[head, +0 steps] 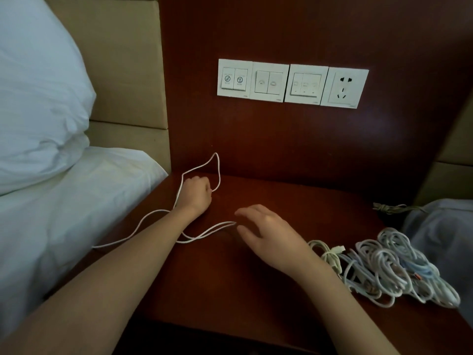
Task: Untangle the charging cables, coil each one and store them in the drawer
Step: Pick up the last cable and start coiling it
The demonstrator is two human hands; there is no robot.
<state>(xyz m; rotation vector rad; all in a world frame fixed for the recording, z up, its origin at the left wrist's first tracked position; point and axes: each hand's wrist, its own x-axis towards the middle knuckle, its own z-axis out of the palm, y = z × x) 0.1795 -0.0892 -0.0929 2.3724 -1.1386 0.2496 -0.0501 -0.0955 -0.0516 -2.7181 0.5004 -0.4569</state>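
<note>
On the dark red-brown wooden bench (256, 290): one cable out

The left grip (197, 193) is curled round a loop of one long thin white cable (219, 170). The right grip (268, 234) hangs loose beside a fold of it, holding nothing. No coil is made yet. A tangled heap of white and pale blue cables (389, 267) lies at the right. No drawer shows.

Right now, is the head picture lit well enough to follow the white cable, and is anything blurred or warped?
Head view, centre: dim, warm light, yet the white cable held by the left hand stands out sharply against the dark nightstand top. Head view, right: the cable pile shows its loops, but the plugs are murky. Head view, edges: the wide angle bends the row of switch plates, and there is a faint sheen on the wall panel.
</note>
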